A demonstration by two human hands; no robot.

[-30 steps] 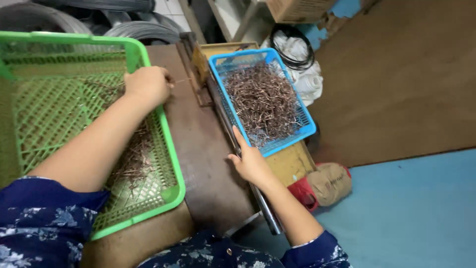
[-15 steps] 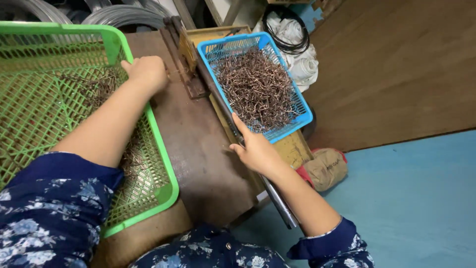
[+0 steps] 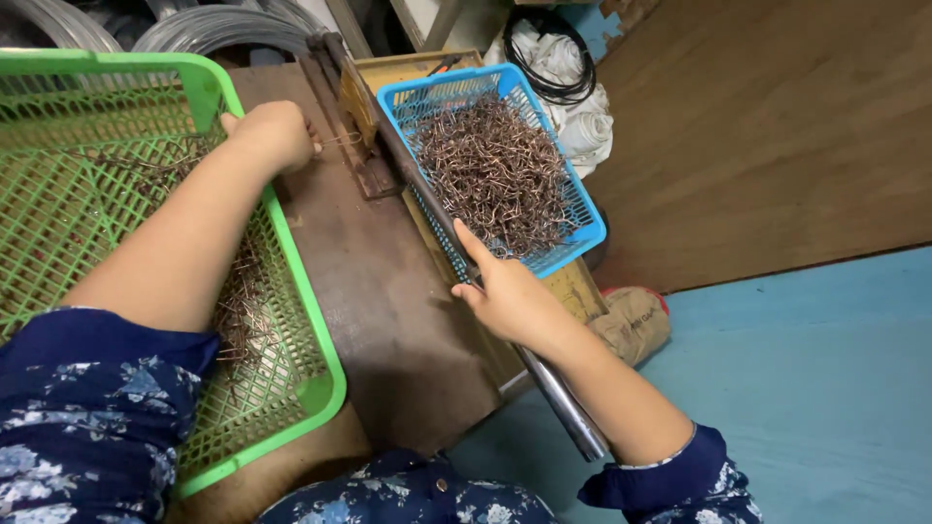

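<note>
My left hand [image 3: 270,134] is closed around a thin piece of wire [image 3: 335,142] that pokes toward a small metal fixture [image 3: 357,136] on the brown workbench [image 3: 388,320]. The forearm lies across the right rim of a green mesh basket [image 3: 311,320] with several straight wire pieces in it. My right hand [image 3: 505,296] grips a long shiny metal lever bar [image 3: 563,403], index finger stretched along it. Just beyond that hand stands a blue plastic basket [image 3: 588,225] heaped with bent wire pieces [image 3: 495,175].
Coils of grey wire [image 3: 223,27] lie at the back. A black cable on white cloth [image 3: 573,107] sits right of the blue basket. A tan glove or bag [image 3: 636,325] lies by the bench on the blue floor [image 3: 825,388]. A brown board [image 3: 777,126] covers the right.
My left hand has moved from the green basket's rim out over the bench toward the fixture. The right hand has stayed on the lever bar. The camera view has shifted.
</note>
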